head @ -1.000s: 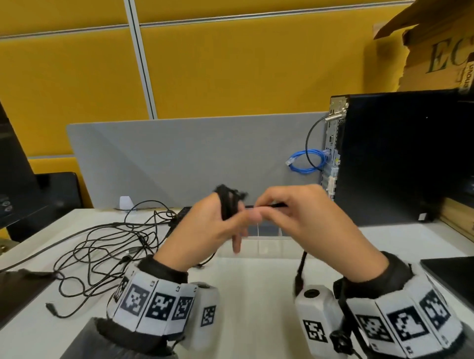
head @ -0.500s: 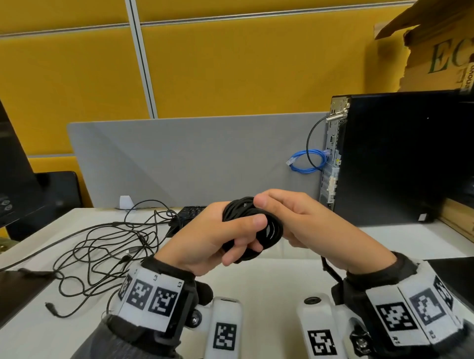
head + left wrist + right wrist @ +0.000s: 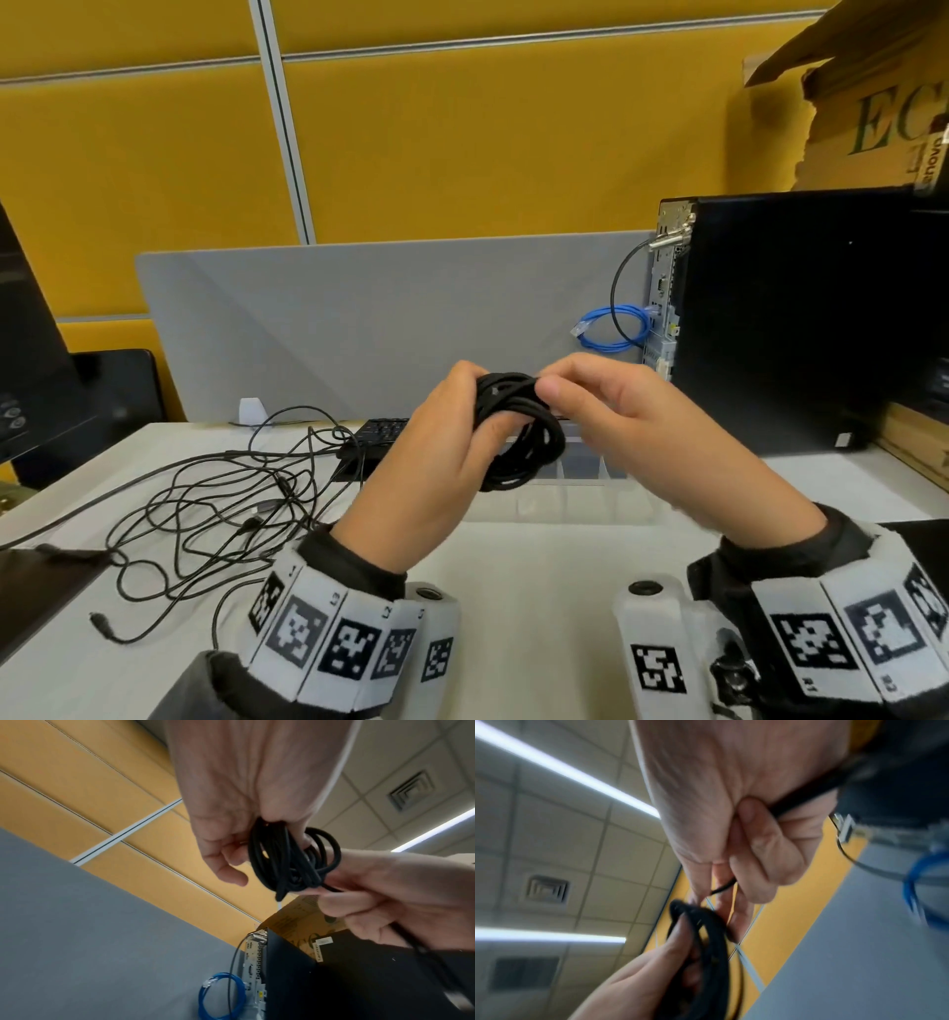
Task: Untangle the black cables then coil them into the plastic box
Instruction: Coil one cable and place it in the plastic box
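Observation:
A black cable wound into a small coil [image 3: 518,437] [image 3: 290,860] [image 3: 703,949] hangs in the air above the desk. My left hand [image 3: 452,431] [image 3: 257,841] grips one side of the coil, thumb across its loops. My right hand [image 3: 580,406] [image 3: 734,882] pinches the cable's free end at the coil's top, and the loose tail [image 3: 424,953] runs back under that palm. A clear plastic box [image 3: 575,483] stands on the desk right behind the hands, mostly hidden. A tangle of thin black cables [image 3: 215,503] lies on the desk at the left.
A black computer tower [image 3: 801,318] with a blue cable loop [image 3: 611,334] stands at the right. A grey divider [image 3: 359,318] closes the back. A black keyboard [image 3: 375,437] lies behind the tangle; dark flat objects sit at the left edge [image 3: 36,586].
The coil has gained loops and now hangs round and full. My right hand has moved from drawing the cable sideways to pinching it at the coil's top. The left hand keeps its grip.

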